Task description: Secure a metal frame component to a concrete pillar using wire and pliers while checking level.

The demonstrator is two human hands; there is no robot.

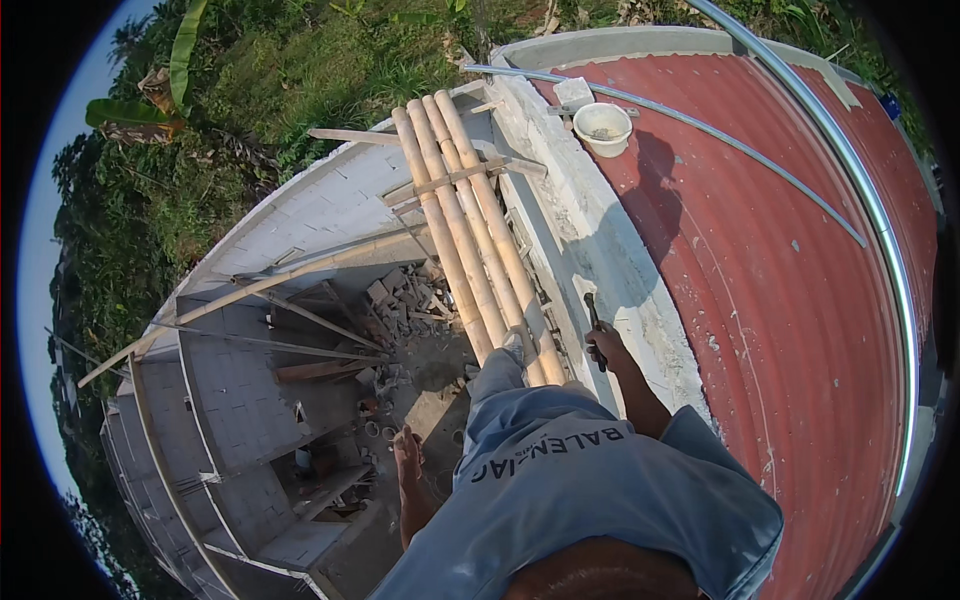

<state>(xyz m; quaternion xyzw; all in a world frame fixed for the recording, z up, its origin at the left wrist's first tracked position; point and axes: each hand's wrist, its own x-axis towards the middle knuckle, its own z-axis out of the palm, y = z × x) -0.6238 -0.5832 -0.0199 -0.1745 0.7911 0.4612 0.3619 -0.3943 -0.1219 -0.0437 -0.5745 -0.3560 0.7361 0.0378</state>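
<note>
My right hand (604, 346) is closed round the dark handle of a trowel (594, 312). Its pale blade end lies against the rough white top of the wall (640, 315), just right of the bamboo poles. My left hand (408, 452) hangs out to the left over the drop, nothing visible in it, its fingers loosely apart. Under me, several bamboo poles (468, 225) lie side by side as a walkway, and one of my feet (513, 346) rests on them. A white bucket (603, 130) with grey stuff inside stands beyond the wall, beside a white block (573, 94).
Right of the wall slopes a red corrugated roof (790, 290), crossed by a long shiny metal pipe (850, 160) and a thinner one (700, 125). To the left, a deep drop holds rubble (405, 298), block walls (245, 380) and wooden props (300, 268). A wooden crosspiece (465, 176) crosses the poles.
</note>
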